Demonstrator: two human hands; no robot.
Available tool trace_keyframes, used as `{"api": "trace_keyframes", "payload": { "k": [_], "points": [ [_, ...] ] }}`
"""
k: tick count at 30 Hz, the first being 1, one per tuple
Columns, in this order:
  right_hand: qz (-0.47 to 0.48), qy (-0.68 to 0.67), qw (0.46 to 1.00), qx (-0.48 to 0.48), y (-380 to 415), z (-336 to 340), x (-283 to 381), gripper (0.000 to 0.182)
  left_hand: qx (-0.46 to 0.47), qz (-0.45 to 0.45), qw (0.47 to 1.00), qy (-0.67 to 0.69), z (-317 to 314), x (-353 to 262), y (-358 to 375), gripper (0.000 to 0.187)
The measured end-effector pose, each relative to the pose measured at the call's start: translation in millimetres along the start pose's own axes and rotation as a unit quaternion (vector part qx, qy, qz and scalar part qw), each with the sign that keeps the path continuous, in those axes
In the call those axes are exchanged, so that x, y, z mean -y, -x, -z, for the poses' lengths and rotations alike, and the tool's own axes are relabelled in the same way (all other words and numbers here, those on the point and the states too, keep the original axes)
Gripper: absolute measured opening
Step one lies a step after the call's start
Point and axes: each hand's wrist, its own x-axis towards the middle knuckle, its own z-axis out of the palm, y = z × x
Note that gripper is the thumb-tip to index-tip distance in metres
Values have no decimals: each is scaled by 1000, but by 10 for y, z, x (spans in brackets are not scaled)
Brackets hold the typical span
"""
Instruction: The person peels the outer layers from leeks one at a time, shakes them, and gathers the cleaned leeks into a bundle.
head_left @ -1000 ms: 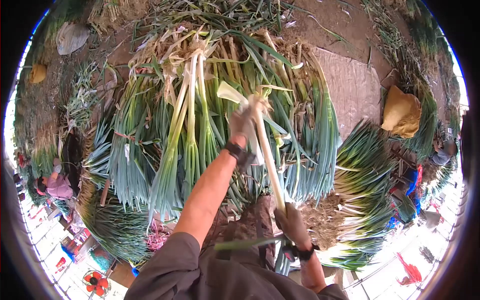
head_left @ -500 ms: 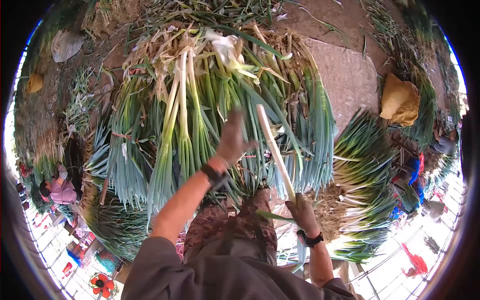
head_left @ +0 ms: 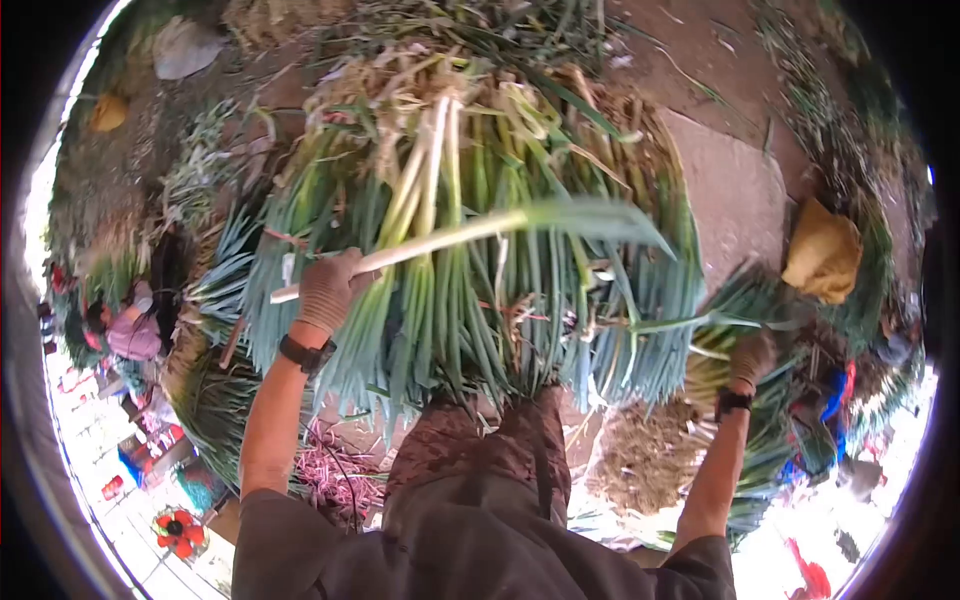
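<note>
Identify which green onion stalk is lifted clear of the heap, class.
The single green onion gripped in the gloved left hand, lying crosswise above the heap; all the others lie bundled lengthwise beneath it.

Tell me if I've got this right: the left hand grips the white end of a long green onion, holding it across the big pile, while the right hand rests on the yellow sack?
Not quite. The head view shows the right hand well short of the yellow sack, reaching into green onion leaves. The left hand does grip the long green onion across the pile.

Left hand (head_left: pixel 327 290) in knit cloth glove; leek (head_left: pixel 470 232) stalk smooth, waxy; yellow sack (head_left: pixel 822 250) matt cloth.
</note>
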Motion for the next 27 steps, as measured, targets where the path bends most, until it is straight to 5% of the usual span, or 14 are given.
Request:
{"api": "trace_keyframes", "payload": {
  "k": [3,4,7,8,11,12,14,16,18,19,21,23,27],
  "points": [
    [280,-185,934,-127,443,314,589,55,-19,38,999,-22,-170,57,283,40],
    [333,-185,919,-105,704,226,904,83,-30,32,998,-40,-366,44,369,40],
    [446,-197,871,-59,1432,320,1729,106,68,49,996,-33,-400,-355,511,36],
    [511,-270,815,51,2005,585,2209,108,70,23,997,-18,-423,-414,571,33],
    [640,-218,736,31,2435,483,2901,101,35,-91,995,20,-296,-479,691,33],
    [675,-221,703,-25,2464,561,3082,78,44,-116,992,28,-226,-489,682,33],
    [651,-7,716,251,2459,444,3365,45,89,-95,991,-7,-164,-431,554,32],
    [610,-102,742,259,2468,291,3393,31,43,-95,993,-57,-51,-310,258,32],
    [551,-193,775,244,2365,201,3512,29,-217,-92,964,-122,-34,-92,-103,36],
    [513,-235,793,229,2300,161,3593,31,-270,-69,954,-110,-3,5,-255,50],
    [483,-310,804,159,2136,-120,3855,35,-163,73,984,1,-341,244,-527,51],
    [417,-299,829,224,1953,-236,4243,40,5,156,986,61,-840,525,-749,55],
    [257,-387,771,436,1805,-554,4958,53,31,192,980,34,-1394,488,-902,68]
  ]
}}
